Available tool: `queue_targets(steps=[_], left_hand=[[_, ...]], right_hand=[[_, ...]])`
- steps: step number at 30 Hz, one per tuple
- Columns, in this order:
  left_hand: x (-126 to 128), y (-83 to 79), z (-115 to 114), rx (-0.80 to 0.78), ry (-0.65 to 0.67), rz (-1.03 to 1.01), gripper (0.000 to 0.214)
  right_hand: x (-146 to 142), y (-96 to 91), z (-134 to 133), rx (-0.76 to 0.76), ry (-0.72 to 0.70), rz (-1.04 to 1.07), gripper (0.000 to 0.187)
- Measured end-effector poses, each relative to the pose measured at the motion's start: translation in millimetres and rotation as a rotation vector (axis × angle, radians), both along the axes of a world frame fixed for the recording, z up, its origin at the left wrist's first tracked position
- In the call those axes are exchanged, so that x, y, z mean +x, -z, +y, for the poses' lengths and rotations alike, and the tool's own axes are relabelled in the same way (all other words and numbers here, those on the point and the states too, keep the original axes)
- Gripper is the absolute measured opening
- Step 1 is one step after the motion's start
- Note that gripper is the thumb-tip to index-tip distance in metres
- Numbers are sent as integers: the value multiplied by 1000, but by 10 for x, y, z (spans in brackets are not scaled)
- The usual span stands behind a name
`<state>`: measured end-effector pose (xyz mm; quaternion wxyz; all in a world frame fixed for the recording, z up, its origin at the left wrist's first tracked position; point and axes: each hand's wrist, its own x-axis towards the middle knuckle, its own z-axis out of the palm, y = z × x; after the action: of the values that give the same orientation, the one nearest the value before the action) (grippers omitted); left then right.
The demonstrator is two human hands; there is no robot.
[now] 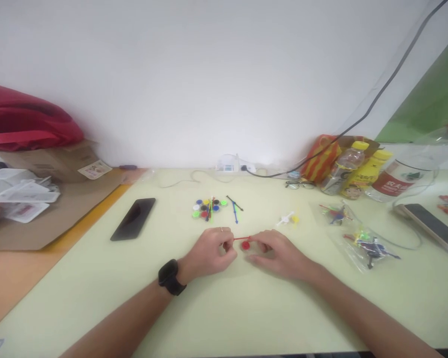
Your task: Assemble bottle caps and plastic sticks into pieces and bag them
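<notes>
My left hand (210,251), with a black watch on its wrist, pinches one end of a thin red stick (241,238) just above the pale green table (216,308). My right hand (274,253) pinches the other end of the stick, and a small red round cap (245,245) sits at its fingertips; whether the cap is on the stick I cannot tell. Beyond the hands lies a cluster of small coloured caps (208,208) with coloured sticks (234,209) across and beside it.
A black phone (133,225) lies at the left, a white and yellow piece (288,219) at the right of the caps. Clear bags of coloured parts (362,241), bottles (353,171), glasses (297,184) and a second phone (431,227) stand at right. Cardboard and white trays (20,196) at left.
</notes>
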<state>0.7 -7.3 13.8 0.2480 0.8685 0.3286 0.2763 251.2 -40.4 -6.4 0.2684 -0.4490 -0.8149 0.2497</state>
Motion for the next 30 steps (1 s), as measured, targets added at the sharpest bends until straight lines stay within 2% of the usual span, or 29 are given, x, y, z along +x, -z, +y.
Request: queue_targets(steps=[3, 7, 11, 13, 17, 22, 25, 30], left_hand=[[-1, -27, -7, -15, 35, -37, 16], [20, -79, -41, -10, 111, -7, 15], [53, -89, -80, 33, 175, 51, 14], [70, -82, -90, 51, 186, 67, 13], [79, -62, -75, 41, 163, 28, 10], [49, -17, -22, -35, 29, 1, 10], [51, 4, -5, -21, 37, -5, 4], [72, 43, 17, 28, 66, -45, 16]], right_hand=[[-13, 11, 0, -26, -6, 50, 32], [-11, -22, -2, -189, 15, 293, 53], [-50, -90, 12, -340, -27, 455, 40], [-70, -110, 28, -387, -27, 481, 41], [-65, -86, 72, -413, 17, 547, 41], [-25, -22, 105, -403, 67, 559, 38], [-19, -28, 109, -422, 68, 616, 37], [-13, -55, 119, -471, 71, 665, 38]])
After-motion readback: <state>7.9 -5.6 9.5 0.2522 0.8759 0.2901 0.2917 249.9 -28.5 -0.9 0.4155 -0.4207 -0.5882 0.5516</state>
